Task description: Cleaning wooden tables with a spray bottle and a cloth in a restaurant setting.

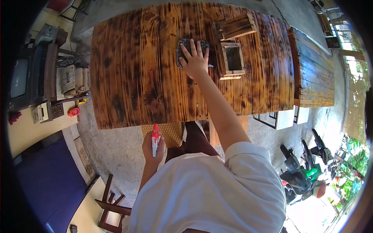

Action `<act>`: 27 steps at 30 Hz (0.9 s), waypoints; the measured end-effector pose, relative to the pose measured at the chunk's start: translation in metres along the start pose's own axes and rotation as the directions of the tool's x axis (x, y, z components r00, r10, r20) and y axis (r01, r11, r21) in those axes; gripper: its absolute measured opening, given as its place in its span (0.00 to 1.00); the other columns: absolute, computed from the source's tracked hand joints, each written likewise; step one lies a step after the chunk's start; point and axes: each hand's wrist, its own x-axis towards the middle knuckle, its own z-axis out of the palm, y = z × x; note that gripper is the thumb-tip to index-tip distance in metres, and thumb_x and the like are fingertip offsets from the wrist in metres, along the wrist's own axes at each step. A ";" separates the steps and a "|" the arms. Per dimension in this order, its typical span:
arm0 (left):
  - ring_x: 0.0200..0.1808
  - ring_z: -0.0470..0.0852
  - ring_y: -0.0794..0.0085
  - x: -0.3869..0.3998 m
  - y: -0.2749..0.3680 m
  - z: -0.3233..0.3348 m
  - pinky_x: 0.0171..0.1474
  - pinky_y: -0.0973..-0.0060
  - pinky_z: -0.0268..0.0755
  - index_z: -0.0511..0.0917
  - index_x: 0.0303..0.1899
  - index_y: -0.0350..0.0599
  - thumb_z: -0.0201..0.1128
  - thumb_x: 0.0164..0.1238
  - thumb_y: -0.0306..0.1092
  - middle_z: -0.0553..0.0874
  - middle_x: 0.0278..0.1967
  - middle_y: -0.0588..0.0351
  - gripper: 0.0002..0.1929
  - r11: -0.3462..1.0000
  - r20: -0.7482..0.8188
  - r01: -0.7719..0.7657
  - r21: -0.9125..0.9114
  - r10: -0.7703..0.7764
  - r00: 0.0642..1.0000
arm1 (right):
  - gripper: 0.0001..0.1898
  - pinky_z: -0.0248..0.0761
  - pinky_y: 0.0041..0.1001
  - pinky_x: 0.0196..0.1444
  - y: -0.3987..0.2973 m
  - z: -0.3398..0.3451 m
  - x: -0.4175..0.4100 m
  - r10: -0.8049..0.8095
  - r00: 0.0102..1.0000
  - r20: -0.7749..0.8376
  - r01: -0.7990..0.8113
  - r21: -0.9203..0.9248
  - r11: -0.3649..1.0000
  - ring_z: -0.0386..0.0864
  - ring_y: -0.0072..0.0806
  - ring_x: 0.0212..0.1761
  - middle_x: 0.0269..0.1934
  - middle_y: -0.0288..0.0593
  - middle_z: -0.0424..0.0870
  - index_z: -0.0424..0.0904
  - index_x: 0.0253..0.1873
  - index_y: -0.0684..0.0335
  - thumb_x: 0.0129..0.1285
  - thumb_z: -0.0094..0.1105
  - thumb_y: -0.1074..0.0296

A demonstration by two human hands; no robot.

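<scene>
My right hand [196, 61] lies flat with spread fingers on a dark grey cloth [183, 43], pressing it against the varnished plank table [131, 72]. Below the table's near edge, my left hand [154, 145] is closed around a spray bottle with a red and white trigger head [156, 137]; the bottle's body is mostly hidden. Just right of the cloth stands an open wooden box [233, 58] with a dark inside. A wooden piece like a lid [238, 26] rests tilted beside it, farther from me.
A second plank table [314, 70] stands at the right, with white stools [285, 119] near it. A woven seat [145, 135] is under the near edge. On the left are an old television [19, 77] and a red bottle [74, 111]. Motorbikes [297, 177] stand lower right.
</scene>
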 end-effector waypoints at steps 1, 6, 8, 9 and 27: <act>0.28 0.79 0.77 0.001 0.001 -0.001 0.34 0.77 0.73 0.80 0.47 0.40 0.65 0.66 0.28 0.84 0.33 0.56 0.10 1.000 -0.033 0.005 -0.031 -0.006 0.999 | 0.33 0.33 0.54 0.79 -0.005 0.003 -0.009 -0.021 1.000 -0.015 0.022 0.014 1.000 0.37 0.42 0.83 0.82 0.39 0.39 0.42 0.81 0.34 0.75 0.34 0.39; 0.28 0.79 0.77 0.003 0.012 -0.006 0.33 0.77 0.72 0.80 0.46 0.39 0.64 0.66 0.28 0.83 0.33 0.56 0.09 0.998 -0.096 0.025 -0.060 -0.031 0.995 | 0.33 0.31 0.55 0.79 -0.011 -0.003 -0.121 -0.104 0.994 0.045 0.099 0.102 0.990 0.38 0.41 0.83 0.82 0.40 0.41 0.46 0.80 0.33 0.75 0.38 0.39; 0.28 0.79 0.77 0.002 0.016 -0.006 0.33 0.77 0.71 0.80 0.46 0.38 0.64 0.66 0.27 0.83 0.33 0.56 0.09 0.997 -0.108 0.050 -0.057 -0.056 0.993 | 0.33 0.31 0.54 0.79 -0.012 0.000 -0.100 -0.095 0.992 0.078 0.089 0.079 0.993 0.37 0.41 0.83 0.82 0.39 0.40 0.45 0.80 0.33 0.75 0.38 0.39; 0.28 0.79 0.76 0.003 0.017 -0.006 0.33 0.77 0.71 0.80 0.46 0.38 0.64 0.66 0.28 0.83 0.33 0.56 0.09 0.996 -0.105 0.069 -0.061 -0.075 0.992 | 0.33 0.31 0.54 0.79 -0.012 -0.003 -0.085 -0.064 0.992 0.111 0.059 0.056 0.997 0.36 0.41 0.83 0.82 0.39 0.39 0.45 0.80 0.33 0.75 0.37 0.39; 0.38 0.83 0.62 0.012 0.043 -0.002 0.43 0.69 0.75 0.79 0.48 0.36 0.61 0.62 0.25 0.84 0.40 0.46 0.13 0.967 -0.135 0.247 -0.065 -0.254 0.958 | 0.32 0.31 0.59 0.78 -0.012 0.007 0.094 -0.129 0.984 -0.122 0.124 -0.046 0.991 0.37 0.45 0.83 0.82 0.42 0.37 0.43 0.81 0.39 0.77 0.30 0.40</act>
